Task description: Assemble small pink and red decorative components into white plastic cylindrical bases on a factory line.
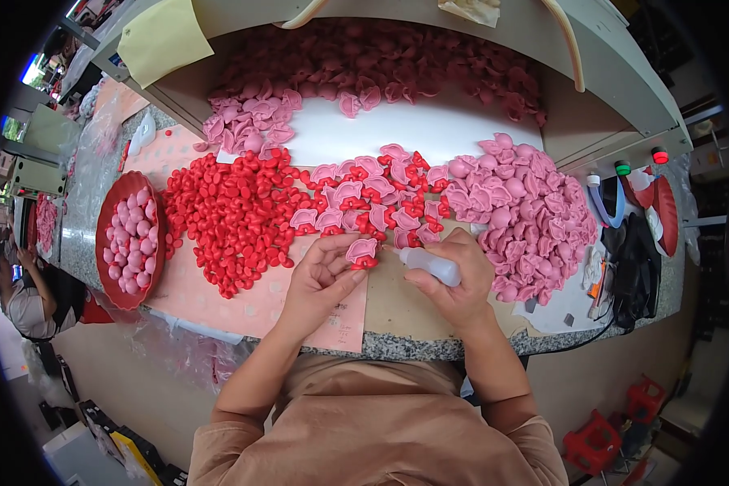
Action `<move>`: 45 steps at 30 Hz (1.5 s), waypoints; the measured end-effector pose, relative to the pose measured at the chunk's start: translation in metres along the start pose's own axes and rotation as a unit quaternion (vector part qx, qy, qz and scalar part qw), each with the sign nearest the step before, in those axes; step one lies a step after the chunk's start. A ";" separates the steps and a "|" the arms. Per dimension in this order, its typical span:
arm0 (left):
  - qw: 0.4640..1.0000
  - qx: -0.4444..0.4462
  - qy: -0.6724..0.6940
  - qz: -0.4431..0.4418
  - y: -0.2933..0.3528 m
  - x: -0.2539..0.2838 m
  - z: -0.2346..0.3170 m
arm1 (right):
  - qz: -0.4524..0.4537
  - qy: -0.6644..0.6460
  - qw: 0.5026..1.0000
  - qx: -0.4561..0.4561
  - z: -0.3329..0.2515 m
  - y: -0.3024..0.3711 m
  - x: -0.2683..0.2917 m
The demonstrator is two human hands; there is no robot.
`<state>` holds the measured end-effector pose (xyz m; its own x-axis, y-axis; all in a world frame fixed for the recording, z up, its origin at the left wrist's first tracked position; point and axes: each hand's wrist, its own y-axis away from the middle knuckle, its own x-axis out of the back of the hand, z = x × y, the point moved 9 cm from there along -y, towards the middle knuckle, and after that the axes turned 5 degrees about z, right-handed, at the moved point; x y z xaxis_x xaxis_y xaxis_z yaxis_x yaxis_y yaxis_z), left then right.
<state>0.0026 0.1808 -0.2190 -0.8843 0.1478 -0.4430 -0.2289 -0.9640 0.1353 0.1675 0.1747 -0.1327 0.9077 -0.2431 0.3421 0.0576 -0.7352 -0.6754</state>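
Between the fingertips of my left hand [320, 279] is a pink shell-shaped plastic piece [362, 248] with a red part [365, 262] at its lower edge. My right hand [466, 283] is wrapped round a small translucent squeeze bottle [431, 266]. Its thin nozzle points left, close to the pink piece; whether it touches cannot be made out. Just beyond both hands lie rows of pink pieces with red parts [378, 193]. A heap of small rounded red parts [243, 215] is on the left, and a heap of pink shells [526, 211] on the right.
A grey machine housing [628, 89] arches over the far side, with more pink shells [381, 61] inside. At left stands a red tray [105, 271] of pink balls. Black tools [633, 271] and a cable lie at right. A person [36, 296] sits far left; red stools [593, 441] stand behind right.
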 end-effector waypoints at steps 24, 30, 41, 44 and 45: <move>1.000 -0.004 0.006 0.003 -0.001 0.001 -0.001 | -0.014 -0.012 1.000 0.003 -0.001 0.002 -0.005; 1.000 -0.012 0.003 0.005 -0.002 0.000 0.000 | -0.022 -0.016 1.000 0.009 0.000 0.004 -0.006; 1.000 -0.007 0.007 0.007 -0.001 0.003 -0.002 | -0.023 -0.005 1.000 0.005 0.000 0.000 -0.006; 1.000 -0.007 0.007 0.009 -0.001 0.003 -0.002 | -0.023 -0.006 0.999 -0.039 0.008 0.002 -0.005; 1.000 -0.004 0.007 0.011 -0.001 0.003 -0.003 | -0.023 -0.006 0.999 -0.038 0.008 0.002 -0.004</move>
<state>0.0013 0.1816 -0.2231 -0.8834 0.1229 -0.4522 -0.2058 -0.9687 0.1387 0.1673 0.1793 -0.1406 0.9098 -0.2004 0.3635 0.0680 -0.7919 -0.6068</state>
